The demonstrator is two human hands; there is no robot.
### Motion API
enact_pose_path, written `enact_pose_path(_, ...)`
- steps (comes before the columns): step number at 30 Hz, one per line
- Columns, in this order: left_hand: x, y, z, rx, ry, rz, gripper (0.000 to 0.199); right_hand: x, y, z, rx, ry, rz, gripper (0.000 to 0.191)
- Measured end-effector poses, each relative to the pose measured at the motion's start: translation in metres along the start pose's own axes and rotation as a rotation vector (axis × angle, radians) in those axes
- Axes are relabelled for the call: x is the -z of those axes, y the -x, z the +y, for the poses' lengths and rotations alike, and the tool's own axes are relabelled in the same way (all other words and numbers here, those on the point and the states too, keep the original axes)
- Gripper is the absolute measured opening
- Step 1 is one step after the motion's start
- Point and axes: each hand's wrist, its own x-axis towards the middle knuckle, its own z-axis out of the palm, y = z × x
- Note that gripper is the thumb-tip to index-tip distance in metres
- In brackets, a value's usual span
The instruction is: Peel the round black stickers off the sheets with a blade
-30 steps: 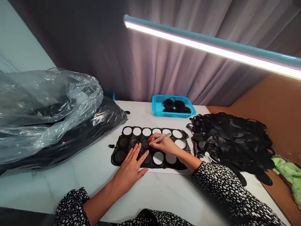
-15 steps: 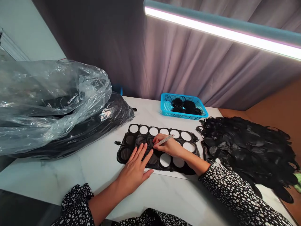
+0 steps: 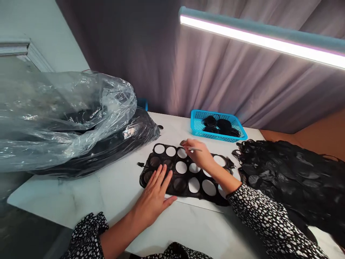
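A dark sheet [image 3: 175,173] with rows of round openings lies on a white board; some openings show white, others are covered by dark discs. My left hand [image 3: 155,190] rests on its lower left part, fingers spread. Over the sheet's back edge, my right hand [image 3: 198,153] is closed around a thin metallic tool [image 3: 194,149], apparently tweezers. A small dark disc [image 3: 183,142] is at the fingertips; whether the tool or the fingers grip it is unclear.
Behind the sheet stands a blue basket [image 3: 219,135] with black pieces. On the right lies a large heap of black pieces [image 3: 291,176]. A big plastic bag [image 3: 107,133] fills the left side. A lamp [image 3: 258,37] hangs above the table [image 3: 107,194].
My right hand has lifted and moved back from the middle row with a dark disc. One opening there now shows white. The view has shifted slightly; my left hand stays on the sheet.
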Motion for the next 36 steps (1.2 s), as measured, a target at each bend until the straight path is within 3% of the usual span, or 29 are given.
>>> enact_pose_path(4,0.000,0.010,-0.011,0.046,-0.049,0.033,0.063,-0.030,0.018,-0.028,0.049,-0.373,-0.268,0.007)
enact_pose_path(8,0.001,0.011,-0.012,0.038,-0.061,0.008,0.061,-0.041,0.023,-0.033,0.023,-0.565,-0.383,0.014)
enact_pose_path(18,-0.005,0.012,-0.012,0.048,-0.058,0.018,0.058,-0.039,0.015,-0.033,0.028,-0.562,-0.414,0.011)
enact_pose_path(30,-0.004,0.013,-0.011,0.054,-0.060,0.019,0.058,-0.037,0.014,-0.034,-0.070,-0.591,-0.466,0.009)
enact_pose_path(36,-0.003,0.014,-0.010,0.056,-0.035,0.041,0.056,-0.038,0.013,-0.034,-0.018,-0.533,-0.450,0.007)
